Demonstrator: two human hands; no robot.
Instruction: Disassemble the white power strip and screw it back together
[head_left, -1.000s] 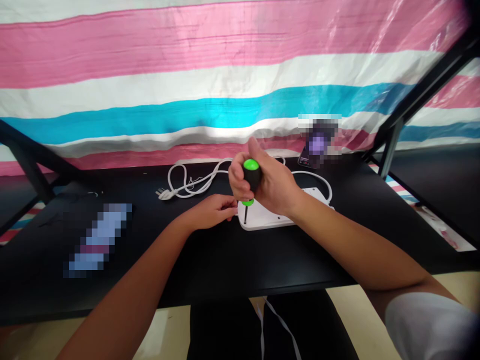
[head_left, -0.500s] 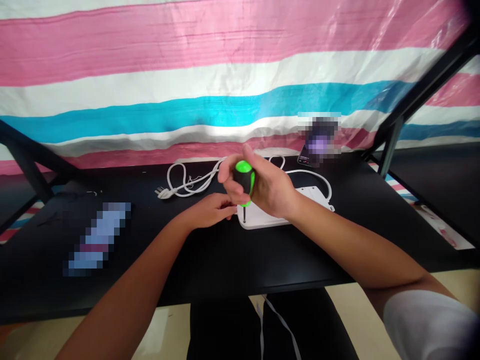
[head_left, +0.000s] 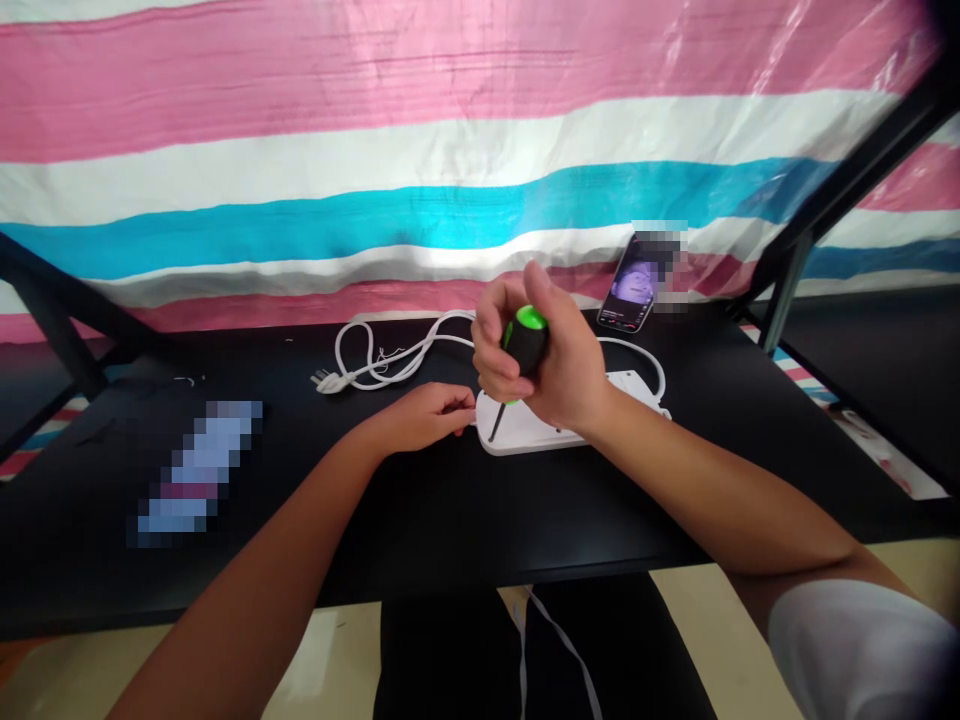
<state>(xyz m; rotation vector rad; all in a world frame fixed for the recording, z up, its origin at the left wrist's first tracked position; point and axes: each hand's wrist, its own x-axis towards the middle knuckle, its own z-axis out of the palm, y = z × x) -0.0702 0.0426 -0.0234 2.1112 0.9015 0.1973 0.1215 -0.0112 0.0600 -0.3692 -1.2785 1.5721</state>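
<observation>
A screwdriver (head_left: 527,345) with a black and green handle is wrapped in the fingers of my right hand (head_left: 566,365). Its thin shaft slants down to the left, and the tip meets the near left corner of a white power strip (head_left: 517,428). The strip lies flat on the black table, partly hidden under my right hand. My left hand (head_left: 431,415) is at the strip's left end, its fingers curled and pinching that end. From the strip's far right runs a white cord (head_left: 637,352), which loops behind my right hand to a plug (head_left: 330,381) on the left.
A phone (head_left: 628,295) leans against the striped plastic sheet (head_left: 420,220) at the back. A blurred bluish item (head_left: 201,470) lies on the left of the black table (head_left: 420,540). Dark metal struts (head_left: 787,285) flank the table.
My right hand has moved a little right and tipped the screwdriver from near upright to a slant, its tip still at the strip's corner. My left hand has stayed put.
</observation>
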